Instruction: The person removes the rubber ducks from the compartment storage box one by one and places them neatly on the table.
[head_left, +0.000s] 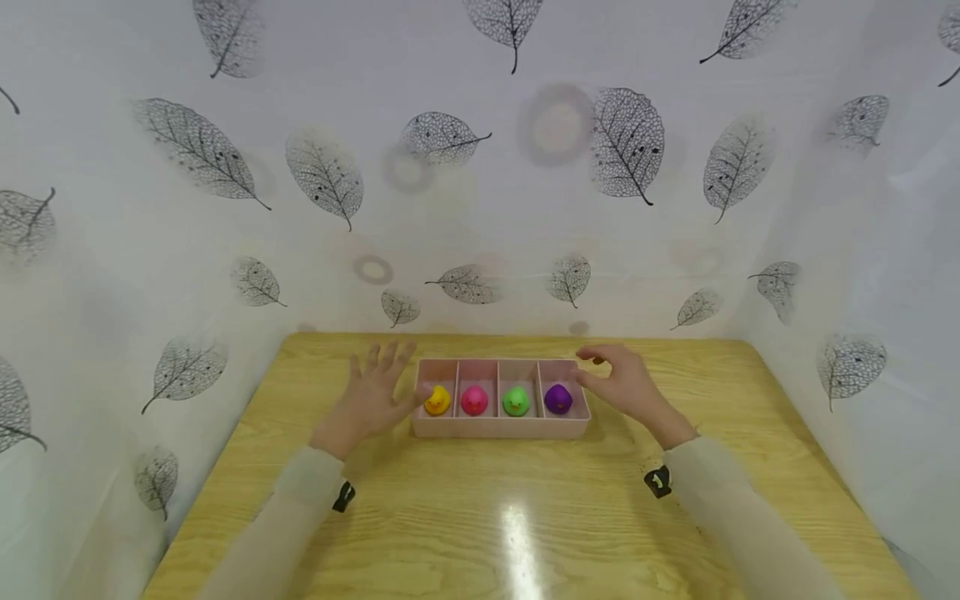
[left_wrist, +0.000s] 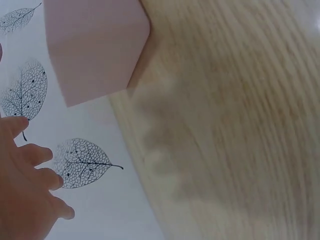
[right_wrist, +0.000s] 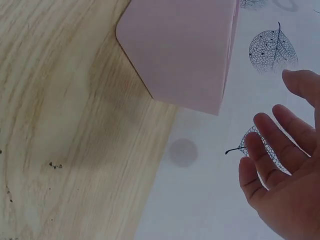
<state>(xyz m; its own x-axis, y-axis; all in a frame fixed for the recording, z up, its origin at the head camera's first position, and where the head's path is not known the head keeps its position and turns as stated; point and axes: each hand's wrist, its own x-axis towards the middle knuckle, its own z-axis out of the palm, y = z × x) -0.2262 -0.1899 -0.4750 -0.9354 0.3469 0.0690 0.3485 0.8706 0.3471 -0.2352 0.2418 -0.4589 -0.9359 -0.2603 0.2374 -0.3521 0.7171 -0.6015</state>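
A pale pink box (head_left: 501, 428) with a row of compartments stands on the table. From left to right it holds a yellow duck (head_left: 437, 401), a pink duck (head_left: 474, 401), a green duck (head_left: 516, 402) and a purple duck (head_left: 558, 399), each in its own section. My left hand (head_left: 372, 393) is at the box's left end, fingers spread and thumb overlapping the yellow duck in the head view. At the right end is my right hand (head_left: 625, 382), fingers loosely bent and apart from the thumb, holding nothing. Both wrist views show the box's outer end walls.
The wooden table (head_left: 465, 517) extends in front of the box and to both sides. Behind it hangs a white curtain (head_left: 480, 217) printed with leaves, which also runs along the left and right. Dark wrist straps show below both sleeves.
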